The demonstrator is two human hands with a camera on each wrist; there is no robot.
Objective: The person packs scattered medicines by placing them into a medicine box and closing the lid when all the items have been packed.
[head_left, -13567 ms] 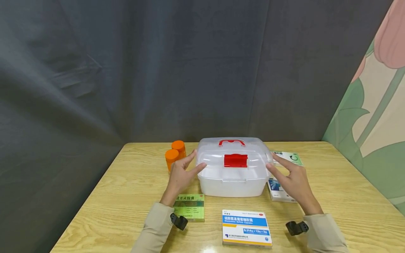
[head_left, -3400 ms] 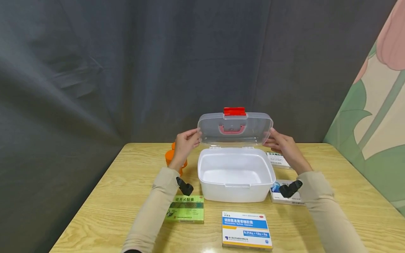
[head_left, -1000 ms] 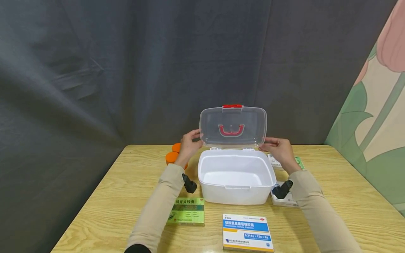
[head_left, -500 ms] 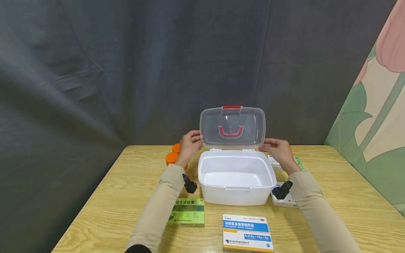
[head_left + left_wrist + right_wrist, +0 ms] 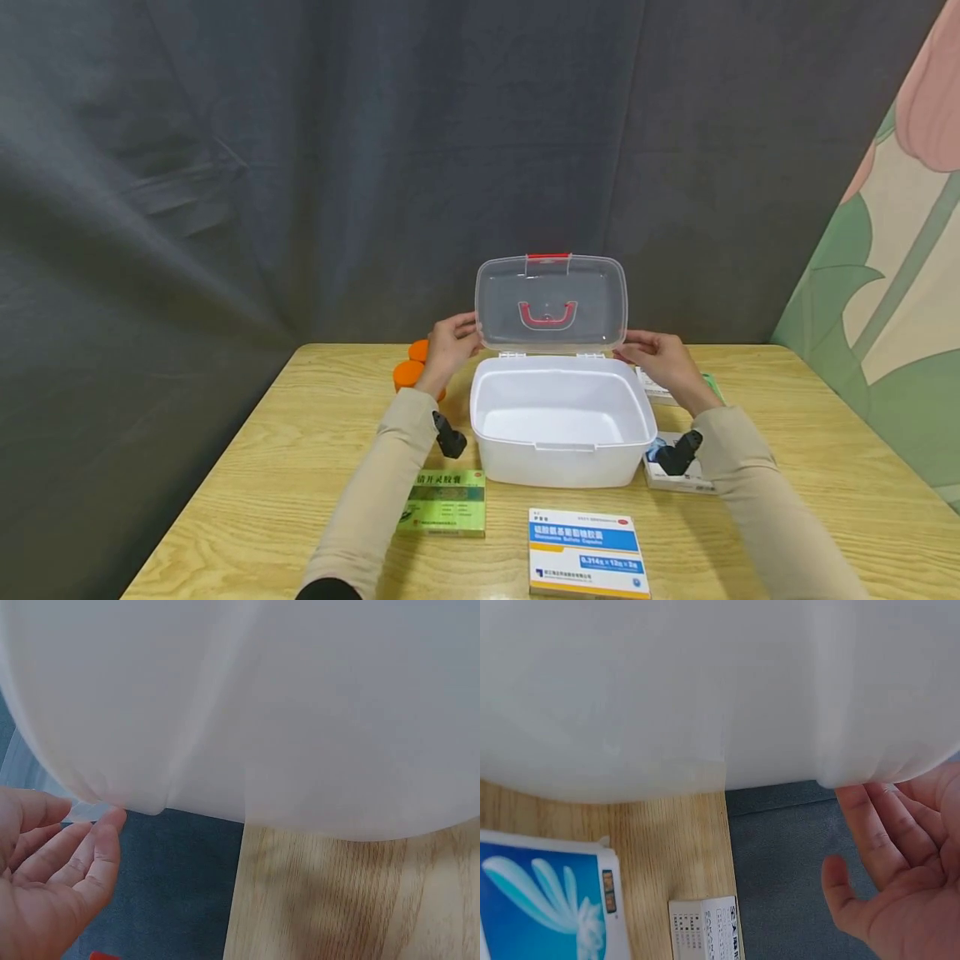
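Note:
A white plastic storage box (image 5: pixel 562 462) stands on the table with its clear lid (image 5: pixel 551 287) tilted up and back on its rear hinges. The lid has a red handle and a red latch (image 5: pixel 549 257). At the lid's lower left edge, my left hand (image 5: pixel 448 354) pinches it between thumb and fingers. My right hand (image 5: pixel 663 362) is at the lower right edge, its fingers nearly straight against the lid and the thumb apart from them in the right wrist view. The box's pale wall (image 5: pixel 300 750) hides part of both wrist views.
Two orange-capped bottles (image 5: pixel 407 375) stand left of the box. A green medicine carton (image 5: pixel 447 502) and a blue-and-white carton (image 5: pixel 587 552) lie in front. On the right are a white carton with a blue picture (image 5: pixel 678 477) and another white carton (image 5: pixel 654 387) behind it.
Much earlier the lid was down on the box, with both hands at its sides. It has since swung up and back. Over the last second the lid tips back slightly; the hands barely move.

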